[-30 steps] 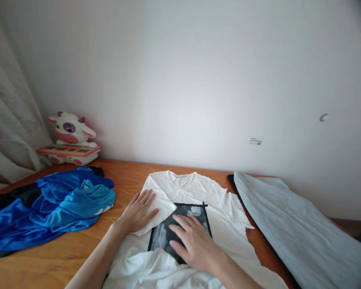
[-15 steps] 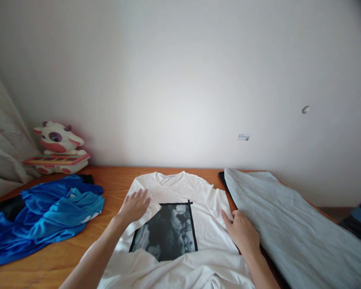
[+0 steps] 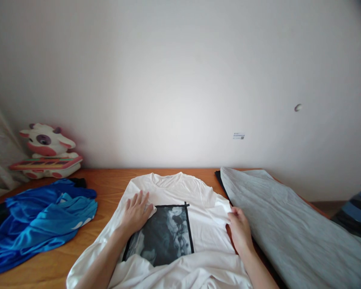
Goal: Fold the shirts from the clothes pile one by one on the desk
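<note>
A white T-shirt (image 3: 209, 237) with a dark, smoky square print framed in black lies spread in front of me, neckline toward the wall. Its lower part is bunched in folds near me. My left hand (image 3: 137, 212) rests flat on the shirt's left sleeve area, fingers spread, beside the print's upper left corner. At the other side, my right hand (image 3: 239, 228) pinches the edge of the right sleeve (image 3: 222, 209) between thumb and fingers, lifting it slightly off the table.
The wooden table (image 3: 108, 180) meets a white wall. Crumpled blue clothing (image 3: 54, 220) lies at left, below a toy cow with a keyboard (image 3: 46, 150). A grey cloth (image 3: 289, 216) covers the right side, with a dark striped item (image 3: 356, 210) beyond.
My right hand has closed on the right sleeve's edge and drawn it outward. My left hand has settled flatter on the shirt. The view has shifted slightly right.
</note>
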`<state>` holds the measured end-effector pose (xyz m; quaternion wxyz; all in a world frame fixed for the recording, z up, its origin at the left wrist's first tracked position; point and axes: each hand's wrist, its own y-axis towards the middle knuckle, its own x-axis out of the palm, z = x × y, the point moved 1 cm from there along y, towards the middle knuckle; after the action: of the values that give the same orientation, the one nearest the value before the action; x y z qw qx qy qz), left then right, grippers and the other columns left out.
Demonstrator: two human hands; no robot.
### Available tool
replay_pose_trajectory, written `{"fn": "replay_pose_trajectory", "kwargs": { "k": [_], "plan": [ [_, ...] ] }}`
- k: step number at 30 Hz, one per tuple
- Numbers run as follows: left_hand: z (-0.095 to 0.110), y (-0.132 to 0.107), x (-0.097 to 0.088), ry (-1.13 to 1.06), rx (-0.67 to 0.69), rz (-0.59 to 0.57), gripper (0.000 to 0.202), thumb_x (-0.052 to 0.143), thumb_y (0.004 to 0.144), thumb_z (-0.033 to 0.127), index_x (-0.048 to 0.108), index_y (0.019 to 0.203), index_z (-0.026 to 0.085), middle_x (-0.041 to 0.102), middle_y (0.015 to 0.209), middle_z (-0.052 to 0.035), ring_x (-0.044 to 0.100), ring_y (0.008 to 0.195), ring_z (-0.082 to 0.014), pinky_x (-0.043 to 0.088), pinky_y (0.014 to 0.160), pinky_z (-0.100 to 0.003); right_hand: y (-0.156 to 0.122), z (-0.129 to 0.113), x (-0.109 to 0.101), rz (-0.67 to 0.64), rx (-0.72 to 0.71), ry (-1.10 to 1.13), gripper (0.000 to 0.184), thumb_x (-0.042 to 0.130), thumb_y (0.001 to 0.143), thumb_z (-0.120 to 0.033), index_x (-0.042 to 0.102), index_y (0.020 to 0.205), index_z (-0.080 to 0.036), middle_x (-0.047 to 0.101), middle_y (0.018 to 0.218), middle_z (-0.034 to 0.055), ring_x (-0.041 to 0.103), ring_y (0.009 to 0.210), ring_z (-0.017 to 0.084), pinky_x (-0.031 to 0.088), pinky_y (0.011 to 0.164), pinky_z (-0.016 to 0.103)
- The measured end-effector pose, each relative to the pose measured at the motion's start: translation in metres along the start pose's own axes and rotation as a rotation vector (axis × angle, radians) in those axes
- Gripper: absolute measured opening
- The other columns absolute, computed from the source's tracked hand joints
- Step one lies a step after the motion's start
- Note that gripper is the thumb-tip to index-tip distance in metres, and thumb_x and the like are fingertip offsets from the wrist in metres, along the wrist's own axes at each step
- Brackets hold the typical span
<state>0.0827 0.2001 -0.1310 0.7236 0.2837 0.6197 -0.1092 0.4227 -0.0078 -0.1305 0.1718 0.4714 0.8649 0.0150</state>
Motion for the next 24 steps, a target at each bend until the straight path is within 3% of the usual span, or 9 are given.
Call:
{"fn": "replay_pose_trajectory", "kwargs": {
  "k": [2, 4, 7, 9, 12, 15, 19, 22, 24],
  "plan": [
    [0.004, 0.000, -0.002, -0.001, -0.016, -0.042, 0.058, 0.037, 0.101, 0.045, 0.043, 0.153, 0.018, 0.038, 0.161, -0.0180, 0.035, 0.148, -0.0367, 0.031, 0.116, -0.058, 0.000, -0.011, 0.003, 0.004, -0.019, 0.014, 0.015, 0.041, 0.082, -0.040, 0.046, 0.090, -0.027, 0.071, 0.092, 0.0076, 0.067, 0.099, 0.025, 0.054, 0.081, 0.034],
    [0.007, -0.001, -0.004, -0.009, -0.020, -0.047, 0.056, 0.037, 0.101, 0.043, 0.045, 0.151, 0.018, 0.039, 0.161, -0.0175, 0.035, 0.148, -0.0352, 0.030, 0.117, -0.056, -0.008, -0.028, 0.006, -0.100, -0.109, 0.031, 0.017, 0.039, 0.087, -0.041, 0.047, 0.094, -0.027, 0.071, 0.110, 0.0128, 0.064, 0.114, 0.026, 0.052, 0.091, 0.037],
    [0.007, -0.001, -0.004, -0.028, -0.025, -0.015, 0.052, 0.040, 0.100, 0.042, 0.051, 0.145, 0.018, 0.044, 0.157, -0.0172, 0.039, 0.146, -0.0342, 0.030, 0.118, -0.056, -0.032, -0.056, 0.012, -0.510, -0.290, 0.023, 0.023, 0.038, 0.095, -0.042, 0.054, 0.099, -0.025, 0.070, 0.122, 0.0136, 0.064, 0.117, 0.025, 0.051, 0.096, 0.040],
    [0.005, -0.001, -0.006, -0.067, -0.020, 0.023, 0.049, 0.042, 0.098, 0.039, 0.054, 0.141, 0.017, 0.048, 0.154, -0.0180, 0.043, 0.143, -0.0336, 0.033, 0.117, -0.055, -0.048, -0.066, 0.015, -0.688, -0.386, -0.022, 0.025, 0.043, 0.097, -0.041, 0.058, 0.109, -0.026, 0.068, 0.126, 0.0113, 0.062, 0.121, 0.024, 0.048, 0.103, 0.041],
    [0.007, 0.000, -0.014, -0.194, 0.046, 0.119, 0.043, 0.045, 0.096, 0.039, 0.059, 0.131, 0.018, 0.055, 0.147, -0.0160, 0.053, 0.134, -0.0306, 0.042, 0.112, -0.049, -0.057, -0.066, 0.017, -0.648, -0.496, -0.121, 0.029, 0.057, 0.092, -0.037, 0.058, 0.119, -0.027, 0.064, 0.130, 0.0092, 0.057, 0.125, 0.023, 0.041, 0.110, 0.042],
    [0.028, 0.003, -0.027, -0.337, 0.133, 0.135, 0.035, 0.046, 0.096, 0.039, 0.063, 0.121, 0.021, 0.064, 0.133, -0.0120, 0.062, 0.122, -0.0274, 0.049, 0.105, -0.042, -0.054, -0.056, 0.019, -0.682, -0.539, -0.248, 0.039, 0.071, 0.082, -0.037, 0.060, 0.117, -0.025, 0.062, 0.128, 0.0088, 0.055, 0.124, 0.026, 0.041, 0.109, 0.042],
    [0.081, 0.019, -0.037, -0.408, 0.120, -0.084, 0.033, 0.046, 0.097, 0.041, 0.066, 0.113, 0.020, 0.073, 0.111, -0.0102, 0.069, 0.106, -0.0251, 0.052, 0.095, -0.036, -0.050, -0.053, 0.016, -0.756, -0.548, -0.331, 0.040, 0.077, 0.076, -0.036, 0.065, 0.112, -0.024, 0.058, 0.133, 0.0088, 0.051, 0.128, 0.028, 0.038, 0.111, 0.042],
    [0.119, 0.046, -0.033, -0.393, 0.027, -0.221, 0.041, 0.048, 0.096, 0.046, 0.065, 0.120, 0.017, 0.075, 0.109, -0.0106, 0.069, 0.106, -0.0257, 0.050, 0.094, -0.034, -0.047, -0.057, 0.009, -0.733, -0.543, -0.298, 0.031, 0.062, 0.084, -0.026, 0.062, 0.115, -0.024, 0.059, 0.129, 0.0081, 0.052, 0.125, 0.025, 0.039, 0.110, 0.040],
    [0.137, 0.067, -0.026, -0.383, -0.039, -0.269, 0.045, 0.048, 0.096, 0.048, 0.065, 0.122, 0.015, 0.076, 0.112, -0.0122, 0.070, 0.107, -0.0260, 0.050, 0.091, -0.033, -0.043, -0.058, 0.003, -0.716, -0.524, -0.276, 0.037, 0.052, 0.079, -0.014, 0.060, 0.113, -0.025, 0.060, 0.122, 0.0065, 0.056, 0.117, 0.022, 0.043, 0.104, 0.037]
  ]
}}
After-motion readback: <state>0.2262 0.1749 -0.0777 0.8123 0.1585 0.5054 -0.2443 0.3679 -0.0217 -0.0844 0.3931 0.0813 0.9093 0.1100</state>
